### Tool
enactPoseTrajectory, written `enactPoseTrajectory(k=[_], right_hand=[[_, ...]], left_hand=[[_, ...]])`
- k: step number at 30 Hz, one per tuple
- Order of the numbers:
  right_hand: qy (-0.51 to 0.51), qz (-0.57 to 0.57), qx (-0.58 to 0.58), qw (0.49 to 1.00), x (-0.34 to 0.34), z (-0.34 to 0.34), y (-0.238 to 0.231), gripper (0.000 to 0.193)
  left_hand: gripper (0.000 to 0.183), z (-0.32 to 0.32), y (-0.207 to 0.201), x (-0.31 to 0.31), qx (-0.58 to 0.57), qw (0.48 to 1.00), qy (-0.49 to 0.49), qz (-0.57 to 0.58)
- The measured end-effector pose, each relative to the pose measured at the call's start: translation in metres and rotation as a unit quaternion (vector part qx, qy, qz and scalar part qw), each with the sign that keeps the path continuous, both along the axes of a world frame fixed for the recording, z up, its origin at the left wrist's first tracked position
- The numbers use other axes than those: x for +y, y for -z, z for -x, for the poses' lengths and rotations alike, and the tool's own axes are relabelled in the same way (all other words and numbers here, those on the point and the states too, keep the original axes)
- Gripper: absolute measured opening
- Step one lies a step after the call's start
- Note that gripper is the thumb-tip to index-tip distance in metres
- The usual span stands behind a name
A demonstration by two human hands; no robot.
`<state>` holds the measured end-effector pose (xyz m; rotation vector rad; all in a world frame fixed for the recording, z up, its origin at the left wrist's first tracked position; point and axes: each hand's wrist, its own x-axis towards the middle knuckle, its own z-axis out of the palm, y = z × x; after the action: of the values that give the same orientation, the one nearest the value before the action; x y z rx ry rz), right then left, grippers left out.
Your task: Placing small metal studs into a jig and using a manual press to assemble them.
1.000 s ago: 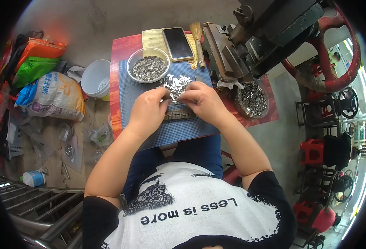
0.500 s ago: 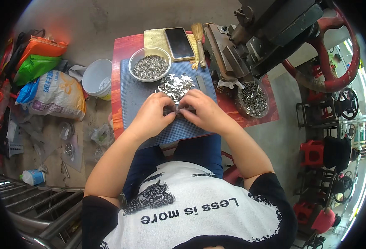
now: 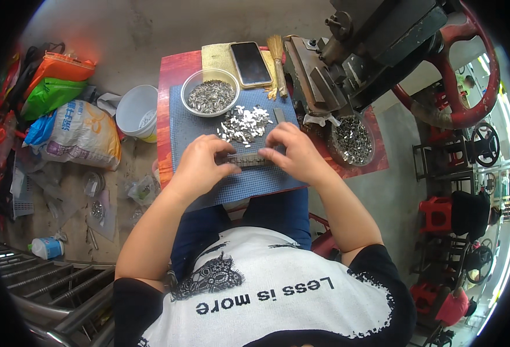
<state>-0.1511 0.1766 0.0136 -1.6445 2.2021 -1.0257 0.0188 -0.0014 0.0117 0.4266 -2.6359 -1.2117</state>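
A dark slotted metal bar [image 3: 251, 160] lies crosswise on the blue ribbed mat [image 3: 200, 184], between my hands. At its left end, the fingers and thumb of my left hand [image 3: 202, 164] straddle it, closed on its edges. My right hand [image 3: 297, 152] is at the other end, its thumb close to the bar and its curled fingers apart from the thumb; contact there is hard to make out. Just beyond the bar, a loose pile of small white and silvery pieces [image 3: 247, 124] is spread. A clear round tub [image 3: 236, 81] behind it holds many small metal pieces.
A phone [image 3: 251, 63], a straw brush [image 3: 278, 65] and a flat grey metal strip [image 3: 279, 115] lie beyond the pile. At right stand a machine press [image 3: 376, 52] with a red handwheel and a tub of metal pieces [image 3: 352, 140]. A white bucket [image 3: 129, 118] stands left of the table.
My hands have drawn apart from close together, the left toward the left and the right toward the right. The slotted metal bar between them now shows.
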Motion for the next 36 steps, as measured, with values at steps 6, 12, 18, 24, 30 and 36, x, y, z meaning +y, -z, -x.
enactPoseTrajectory(k=[6,12,18,24,30,36], right_hand=[[-0.013,0.021,0.010,1.000,-0.002,0.002,0.005,0.021],[0.020,0.011,-0.015,1.000,0.002,0.006,0.011,0.027],[0.014,0.028,0.029,0.999,-0.010,-0.009,0.019,0.037],[0.019,0.017,-0.026,0.999,-0.010,-0.006,0.019,0.041],[0.033,0.043,0.002,0.999,-0.008,-0.012,0.022,0.039],[0.064,0.096,-0.043,0.992,-0.007,-0.009,0.027,0.035]], left_hand=[[0.025,-0.006,0.012,0.010,0.024,0.999,-0.018,0.034],[0.021,-0.005,0.015,0.011,0.050,0.997,-0.037,0.048],[0.026,-0.005,0.008,0.009,0.031,0.997,-0.013,0.065],[0.033,0.002,-0.019,-0.024,0.099,0.986,-0.058,0.124],[0.034,0.046,-0.043,-0.084,-0.038,0.944,-0.094,0.315],[0.030,0.086,-0.031,-0.084,-0.197,0.905,-0.023,0.376]])
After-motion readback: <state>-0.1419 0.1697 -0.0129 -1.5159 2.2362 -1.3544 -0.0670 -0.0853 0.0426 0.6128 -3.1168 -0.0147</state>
